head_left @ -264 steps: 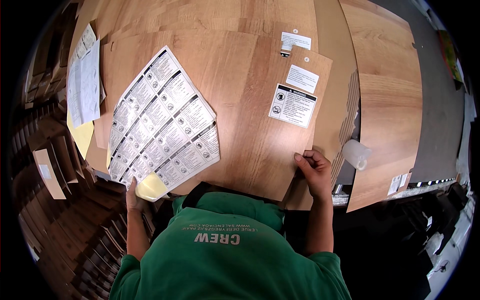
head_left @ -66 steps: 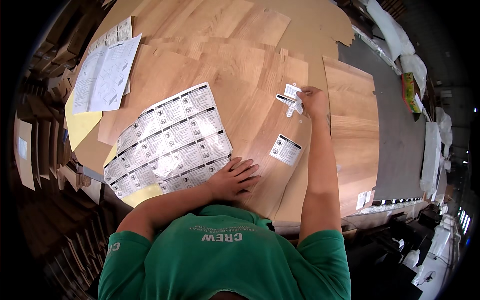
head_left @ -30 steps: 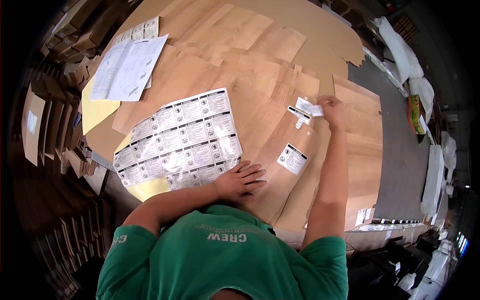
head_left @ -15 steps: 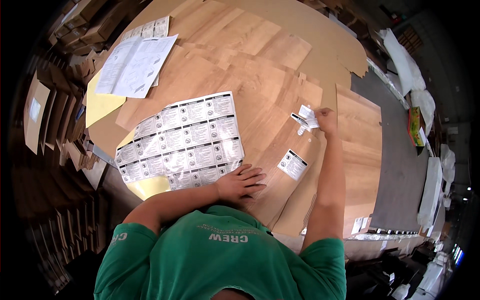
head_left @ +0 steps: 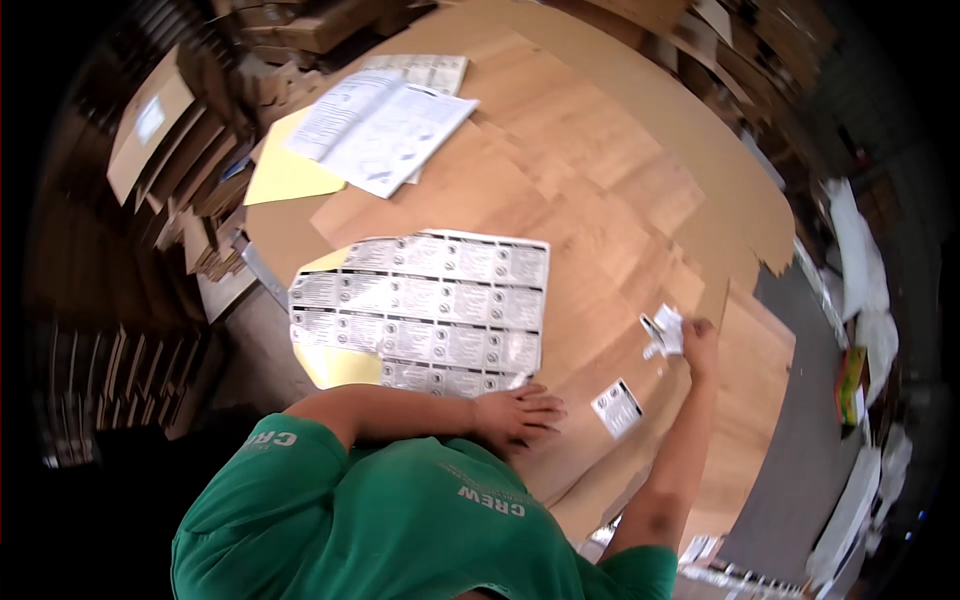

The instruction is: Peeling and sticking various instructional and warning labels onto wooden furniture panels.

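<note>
My left hand lies open and flat on the wood-grain panels, just below the lower right corner of a sheet of printed warning stickers. On the right, my right hand has its fingers closed at the edge of a crumpled white sticker with dark print, resting over the wood surface. One square warning sticker lies on the panel between my two hands. Blur hides the fingertips of the right hand.
An unfolded instruction booklet rests on yellow backing paper at the far left, beside another sticker sheet. Cardboard pieces stand at the left. White wrapped bundles line the right side.
The view has swung, so the panels and papers appear lower and farther right. My right hand stays at the crumpled sticker, and my left hand remains flat by the sheet's corner.
</note>
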Motion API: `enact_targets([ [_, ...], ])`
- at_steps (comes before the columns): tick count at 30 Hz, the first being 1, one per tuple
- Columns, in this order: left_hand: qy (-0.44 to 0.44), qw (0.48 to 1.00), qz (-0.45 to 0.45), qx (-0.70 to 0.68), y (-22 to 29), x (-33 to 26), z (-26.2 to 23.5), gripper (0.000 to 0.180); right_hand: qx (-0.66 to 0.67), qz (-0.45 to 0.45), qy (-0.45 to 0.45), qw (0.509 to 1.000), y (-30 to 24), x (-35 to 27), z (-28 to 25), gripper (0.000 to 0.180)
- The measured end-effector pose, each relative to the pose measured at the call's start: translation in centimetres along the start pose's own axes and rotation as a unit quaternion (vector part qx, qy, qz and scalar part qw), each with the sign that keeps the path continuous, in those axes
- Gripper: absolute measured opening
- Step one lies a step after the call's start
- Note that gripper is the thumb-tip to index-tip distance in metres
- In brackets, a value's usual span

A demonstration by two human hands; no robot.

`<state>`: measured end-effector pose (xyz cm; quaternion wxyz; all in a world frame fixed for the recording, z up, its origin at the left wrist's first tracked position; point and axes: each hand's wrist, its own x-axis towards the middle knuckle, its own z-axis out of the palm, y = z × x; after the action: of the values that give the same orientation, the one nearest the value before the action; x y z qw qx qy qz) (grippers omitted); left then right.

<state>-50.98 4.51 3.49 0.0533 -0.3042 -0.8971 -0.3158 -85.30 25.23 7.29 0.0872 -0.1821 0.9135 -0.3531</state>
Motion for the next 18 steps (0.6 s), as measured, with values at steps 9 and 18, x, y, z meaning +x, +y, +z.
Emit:
enact_targets([
  [9, 0.049, 0.998, 0.032, -0.016, 0.6, -0.3, 0.3, 0.055, 0.383, 0.13, -0.033, 0.914, -2.4, -4.5, -2.9, 0.01],
  [18, 0.056, 0.998, 0.029, -0.023, 0.4, 0.1, 0.0, 0.054, 0.614, 0.131, 0.032, 0.778, -2.5, -15.9, -0.3, 0.004],
])
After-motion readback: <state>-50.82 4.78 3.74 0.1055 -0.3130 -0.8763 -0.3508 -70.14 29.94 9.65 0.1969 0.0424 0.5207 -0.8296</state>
